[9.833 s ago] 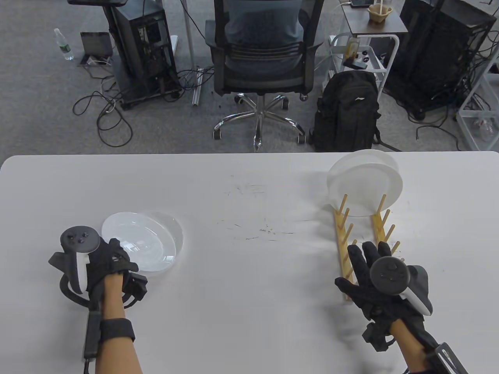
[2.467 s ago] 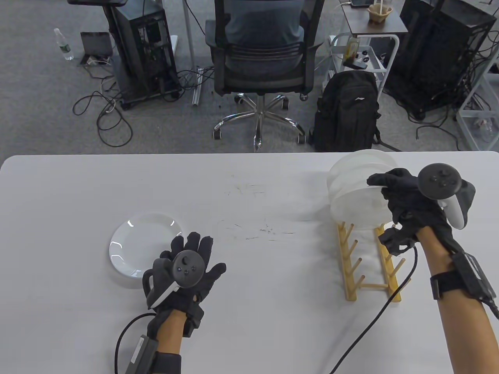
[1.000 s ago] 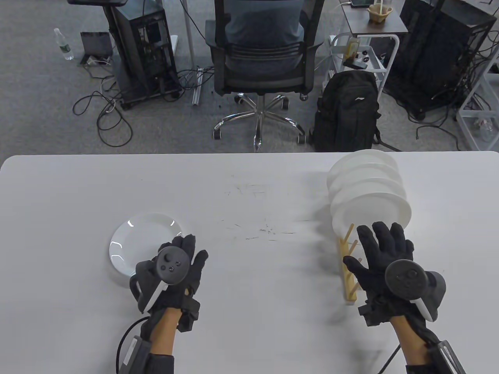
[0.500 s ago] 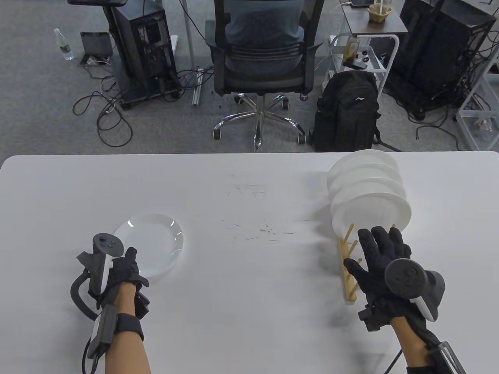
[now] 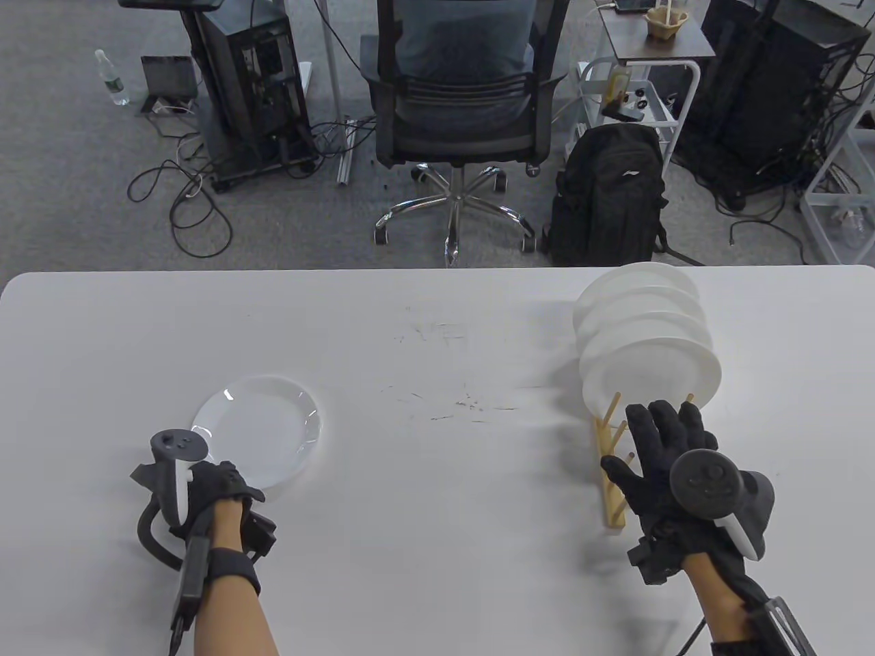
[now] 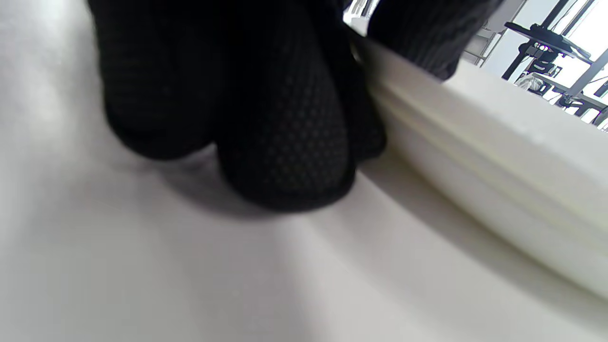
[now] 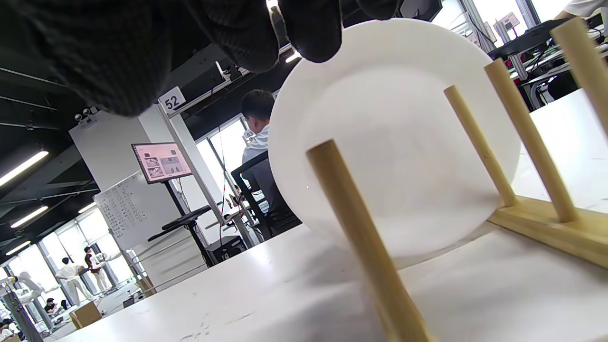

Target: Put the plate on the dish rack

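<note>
A white plate (image 5: 263, 424) lies flat on the table at the left. My left hand (image 5: 225, 482) is at its near-left edge. In the left wrist view my fingers (image 6: 285, 142) rest on the table against the plate's rim (image 6: 475, 142), with one digit over the top of the rim. The wooden dish rack (image 5: 612, 502) stands at the right with three white plates (image 5: 649, 362) upright in its far slots. My right hand (image 5: 660, 437) is spread open and empty over the rack's near pegs. The right wrist view shows the nearest racked plate (image 7: 394, 142) behind bare pegs (image 7: 361, 228).
The white table (image 5: 437, 328) has faint scratch marks at its middle. Beyond its far edge stand an office chair (image 5: 454, 89), a black backpack (image 5: 608, 198) and computer towers on the floor. A cable runs from my left wrist.
My left hand has moved from the plate's right side to its near-left edge and curled onto the rim. My right hand has stayed open over the rack's near end.
</note>
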